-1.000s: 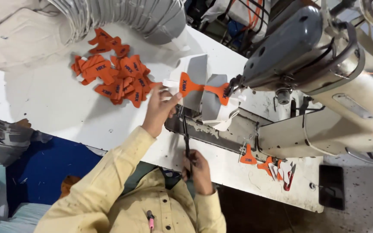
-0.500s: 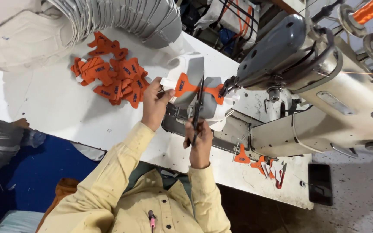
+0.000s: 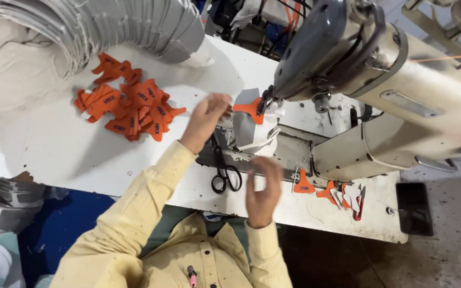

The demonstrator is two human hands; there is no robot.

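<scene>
A grey and white fabric piece (image 3: 252, 133) with an orange tab (image 3: 250, 108) sits under the needle of the sewing machine (image 3: 348, 58). My left hand (image 3: 205, 120) grips this piece at its left edge. Black scissors (image 3: 224, 172) lie on the white table (image 3: 54, 149), just in front of the piece. My right hand (image 3: 262, 193) hovers beside the scissors near the table's front edge, fingers apart and holding nothing. It is blurred by motion.
A heap of orange tabs (image 3: 129, 106) lies on the table to the left. A ribbed grey stack of fabric pieces (image 3: 129, 26) arcs across the back left. A few loose orange tabs (image 3: 305, 185) and a red-handled clipper (image 3: 358, 205) lie at the front right.
My right hand, which held the scissors up at the fabric piece, has let them go. They now lie on the table and the hand has drawn back toward me.
</scene>
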